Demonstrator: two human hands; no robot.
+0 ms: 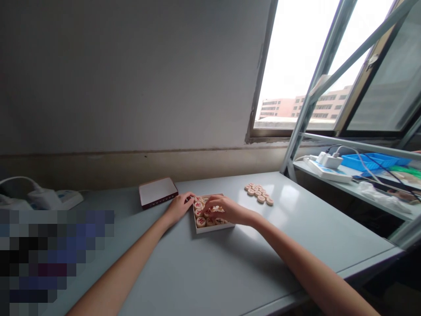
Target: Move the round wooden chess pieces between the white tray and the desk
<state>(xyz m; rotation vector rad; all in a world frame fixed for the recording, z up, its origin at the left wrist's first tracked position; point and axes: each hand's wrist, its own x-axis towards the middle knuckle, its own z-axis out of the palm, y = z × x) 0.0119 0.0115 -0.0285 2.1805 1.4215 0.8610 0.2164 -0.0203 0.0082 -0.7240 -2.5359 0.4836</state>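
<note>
A shallow white box (pixel 215 228) sits on the table, filled with round wooden xiangqi pieces (pixel 201 222) marked with red and dark characters. My left hand (pixel 180 205) rests at the box's left side, thumb and forefinger apart near its rim, holding nothing. Over the box, my right hand (pixel 228 210) reaches in from the right. Its thumb and fingers are bent together on a xiangqi piece among the others; the fingers partly hide that piece. A box lid (pixel 158 192), dark-sided with a pale inside, lies open side up behind my left hand.
Farther right on the grey table (pixel 204 272) lies a group of loose xiangqi pieces (pixel 258 192). A power strip (pixel 67 199) stands at the left, near a blurred-out area. Beyond the metal frame, a side shelf holds another power strip (pixel 329 169) and a blue tray (pixel 368 161).
</note>
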